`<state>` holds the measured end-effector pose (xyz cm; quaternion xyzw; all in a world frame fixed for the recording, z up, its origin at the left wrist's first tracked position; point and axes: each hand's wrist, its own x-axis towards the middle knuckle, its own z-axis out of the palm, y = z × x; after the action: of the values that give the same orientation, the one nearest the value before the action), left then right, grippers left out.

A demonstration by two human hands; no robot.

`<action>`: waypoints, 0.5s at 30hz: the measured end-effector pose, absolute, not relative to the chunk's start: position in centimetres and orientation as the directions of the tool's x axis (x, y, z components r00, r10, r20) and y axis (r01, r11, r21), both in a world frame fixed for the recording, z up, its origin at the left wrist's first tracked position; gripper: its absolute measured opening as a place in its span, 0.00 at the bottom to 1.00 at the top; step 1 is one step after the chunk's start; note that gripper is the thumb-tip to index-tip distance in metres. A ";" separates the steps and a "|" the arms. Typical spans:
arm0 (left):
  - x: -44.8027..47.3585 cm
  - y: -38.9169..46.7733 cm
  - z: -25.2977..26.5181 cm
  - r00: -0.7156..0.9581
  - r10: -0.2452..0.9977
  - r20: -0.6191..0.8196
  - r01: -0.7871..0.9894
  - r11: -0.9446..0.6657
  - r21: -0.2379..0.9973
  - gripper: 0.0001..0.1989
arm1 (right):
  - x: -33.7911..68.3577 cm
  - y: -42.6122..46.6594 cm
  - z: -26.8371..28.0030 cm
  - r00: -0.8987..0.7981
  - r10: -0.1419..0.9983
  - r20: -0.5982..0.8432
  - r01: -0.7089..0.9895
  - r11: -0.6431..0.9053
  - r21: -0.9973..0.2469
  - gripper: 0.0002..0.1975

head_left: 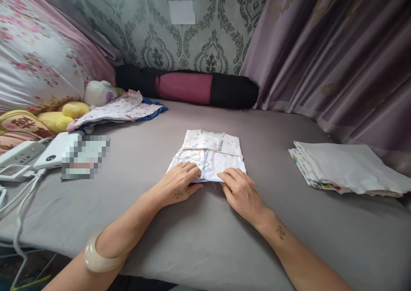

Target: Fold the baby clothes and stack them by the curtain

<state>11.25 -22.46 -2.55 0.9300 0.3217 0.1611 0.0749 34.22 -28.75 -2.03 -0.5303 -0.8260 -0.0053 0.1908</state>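
Observation:
A small white baby shirt [224, 158] with pale blue trim and thin tie strings lies partly folded on the grey bed sheet [144, 154]. Its sleeves are laid inward across the upper part. My left hand [181, 179] grips the near left edge, fingers on top and thumb below. At the near right edge, my right hand [240, 190] pinches the hem between thumb and fingers. The fingers of both hands cover parts of that near edge. A pale bangle [99, 256] circles my left forearm.
Folded white cloths [349, 166] are stacked at the right. To the left lie a power strip [22, 154], a white power bank [59, 147], cables, a pixelated flat item [85, 158], printed clothing [118, 111] and plush toys [99, 93]. A black and maroon bolster [186, 87] borders the back.

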 end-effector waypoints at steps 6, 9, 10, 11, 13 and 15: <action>9.0 -21.6 -1.8 0.761 0.614 0.209 0.573 -0.787 0.228 0.16 | 35.4 -28.5 -1.7 -0.376 0.881 0.288 0.886 0.432 -0.166 0.20; 7.6 -21.1 -1.7 0.738 0.644 0.202 0.595 -0.762 0.254 0.16 | 36.1 -28.3 -1.4 -0.379 0.888 0.261 0.897 0.422 -0.129 0.18; 7.3 -21.0 -1.7 0.731 0.652 0.201 0.601 -0.755 0.263 0.14 | 36.3 -28.2 -1.3 -0.381 0.888 0.257 0.899 0.420 -0.120 0.17; 7.0 -20.8 -1.7 0.725 0.659 0.200 0.604 -0.748 0.274 0.13 | 36.5 -28.2 -1.2 -0.380 0.888 0.257 0.901 0.419 -0.114 0.16; 6.6 -20.7 -1.9 0.721 0.661 0.209 0.599 -0.745 0.293 0.12 | 36.7 -28.2 -1.0 -0.384 0.886 0.258 0.901 0.421 -0.106 0.15; 6.4 -20.7 -2.0 0.721 0.651 0.236 0.581 -0.754 0.306 0.13 | 36.8 -28.2 -0.8 -0.397 0.881 0.256 0.897 0.432 -0.096 0.15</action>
<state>6.41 -20.65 -2.05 0.9217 0.3342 0.1661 0.1055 36.82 -28.20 -0.78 -0.5322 -0.8353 -0.0285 0.1350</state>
